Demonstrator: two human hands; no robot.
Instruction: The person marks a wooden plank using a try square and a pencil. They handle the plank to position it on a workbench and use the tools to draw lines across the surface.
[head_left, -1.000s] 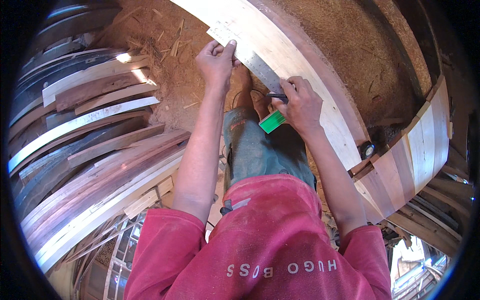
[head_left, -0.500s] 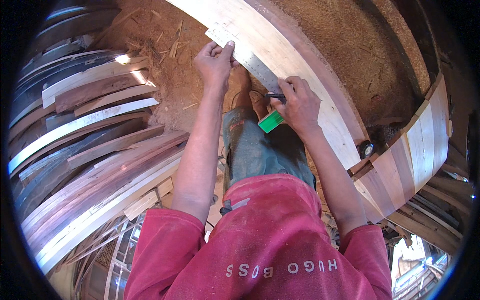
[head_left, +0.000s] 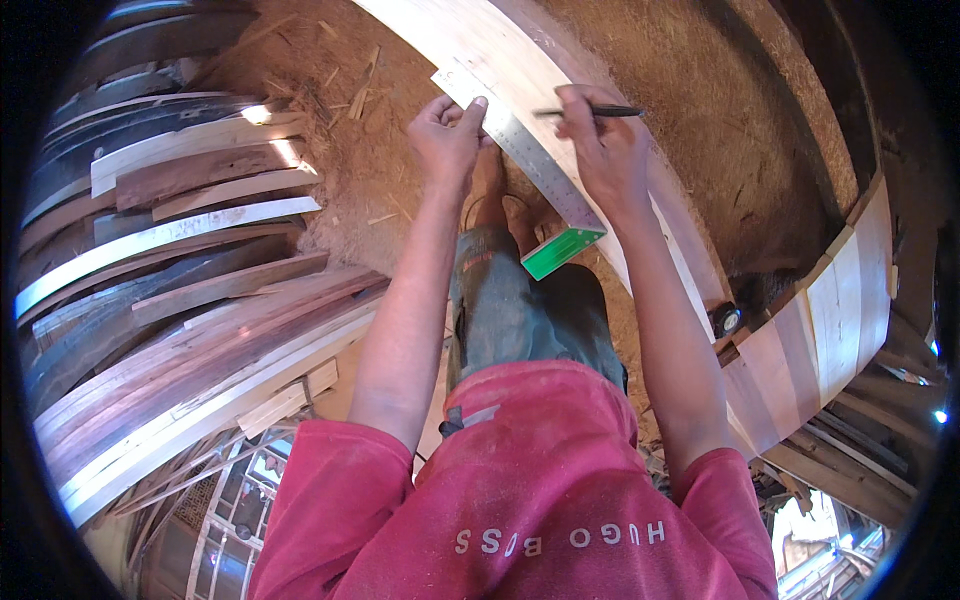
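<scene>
A try square lies along a long pale wooden board (head_left: 520, 65), its metal blade (head_left: 535, 160) on the board's near edge and its green stock (head_left: 562, 252) toward my body. My left hand (head_left: 447, 145) pinches the blade near its far end, thumb on top. Over the board, my right hand (head_left: 608, 160) holds a dark pencil (head_left: 620, 111) between thumb and fingers, raised and lying roughly level. The pencil's tip points left and appears apart from the wood. My right hand no longer touches the square.
Stacked planks (head_left: 220, 330) fill the left side. At the right, a curved row of joined boards (head_left: 800, 335) runs beside a small round black object (head_left: 727, 320). Sawdust and wood scraps (head_left: 365, 85) cover the ground ahead. My feet (head_left: 488, 185) stand below the square.
My right hand has left the square's stock end and lifted the pencil forward over the board. My left hand stays on the blade; the whole view has shifted slightly.
</scene>
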